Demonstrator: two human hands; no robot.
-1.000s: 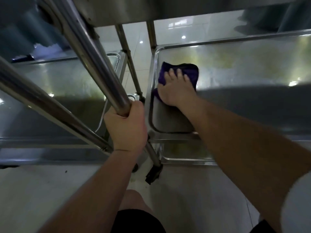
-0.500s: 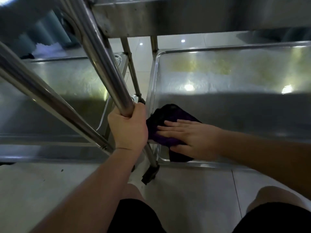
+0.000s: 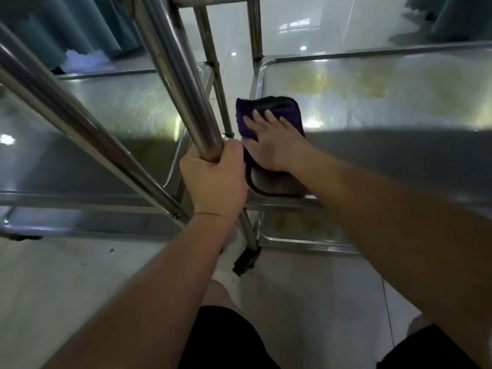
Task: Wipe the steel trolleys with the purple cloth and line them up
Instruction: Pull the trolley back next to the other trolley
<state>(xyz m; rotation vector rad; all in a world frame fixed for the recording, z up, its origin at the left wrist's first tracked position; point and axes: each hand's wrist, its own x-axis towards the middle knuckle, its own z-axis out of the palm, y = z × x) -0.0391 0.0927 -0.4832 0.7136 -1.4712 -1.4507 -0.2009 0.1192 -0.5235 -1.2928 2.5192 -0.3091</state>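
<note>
Purple cloth (image 3: 269, 115) lies flat in the near left corner of the right steel trolley's middle shelf (image 3: 399, 102), under the right hand (image 3: 277, 145), whose straight, spread fingers press it down. Left hand (image 3: 215, 179) is clenched around that trolley's upright post (image 3: 183, 83).
</note>
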